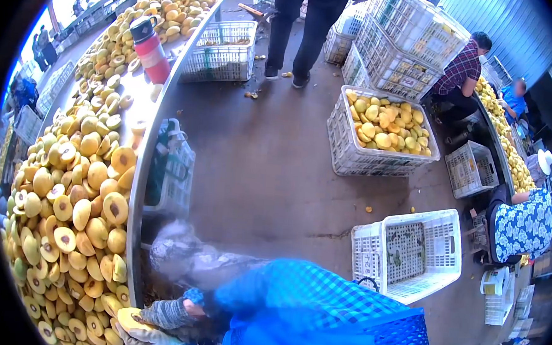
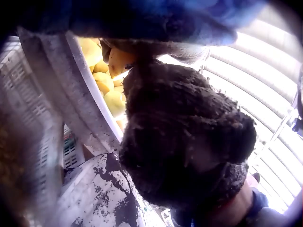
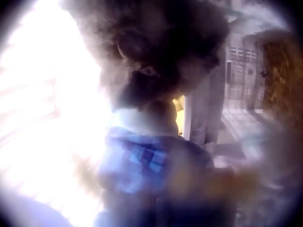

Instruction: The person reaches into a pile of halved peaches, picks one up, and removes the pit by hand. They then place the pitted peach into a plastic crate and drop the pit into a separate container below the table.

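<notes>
Cut yellow peach halves (image 1: 63, 238), some with brown hollows, cover the long table (image 1: 135, 221). Two gloves meet at its near edge: a grey knit glove (image 1: 169, 314) above a paler glove (image 1: 142, 338), with a yellow peach piece (image 1: 129, 318) at their fingers. In the left wrist view my left hand (image 2: 184, 132), in a dark knit glove, is bent in a fist-like shape with an orange-yellow peach half (image 2: 119, 60) at its fingertips. My right hand (image 3: 156, 52) is a dark, blurred glove above a blue checked sleeve (image 3: 142, 165); its fingers are hidden.
A red flask (image 1: 151, 57) stands among the peaches. Crates sit under the table; a peach-filled crate (image 1: 378, 163) and a white crate (image 1: 422, 254) occupy the floor at right. Someone in dark trousers (image 1: 303, 32) stands ahead. Other people sit along another peach table (image 1: 502, 139).
</notes>
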Demonstrator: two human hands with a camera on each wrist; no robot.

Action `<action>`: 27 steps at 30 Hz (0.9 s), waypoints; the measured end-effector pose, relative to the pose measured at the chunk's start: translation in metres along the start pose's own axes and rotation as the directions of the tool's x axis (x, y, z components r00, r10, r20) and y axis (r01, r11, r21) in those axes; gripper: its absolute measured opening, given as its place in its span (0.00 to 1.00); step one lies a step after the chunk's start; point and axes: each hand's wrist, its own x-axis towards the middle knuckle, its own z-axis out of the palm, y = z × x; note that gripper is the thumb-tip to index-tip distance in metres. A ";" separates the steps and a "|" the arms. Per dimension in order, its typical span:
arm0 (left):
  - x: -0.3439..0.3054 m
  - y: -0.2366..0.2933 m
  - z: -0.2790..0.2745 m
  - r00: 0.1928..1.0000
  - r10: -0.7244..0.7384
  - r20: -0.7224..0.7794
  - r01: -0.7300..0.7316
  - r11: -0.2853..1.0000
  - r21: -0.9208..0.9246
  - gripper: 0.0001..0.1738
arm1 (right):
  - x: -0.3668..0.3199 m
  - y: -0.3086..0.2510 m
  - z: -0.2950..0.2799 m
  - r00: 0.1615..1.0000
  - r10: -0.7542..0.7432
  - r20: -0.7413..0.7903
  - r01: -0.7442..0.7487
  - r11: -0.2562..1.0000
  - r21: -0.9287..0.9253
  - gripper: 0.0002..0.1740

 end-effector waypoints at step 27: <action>-0.030 0.009 -0.076 0.966 0.001 -0.258 -0.028 0.995 -0.100 0.17 | -0.040 -0.026 -0.006 0.999 0.031 0.026 -0.032 0.999 0.020 0.23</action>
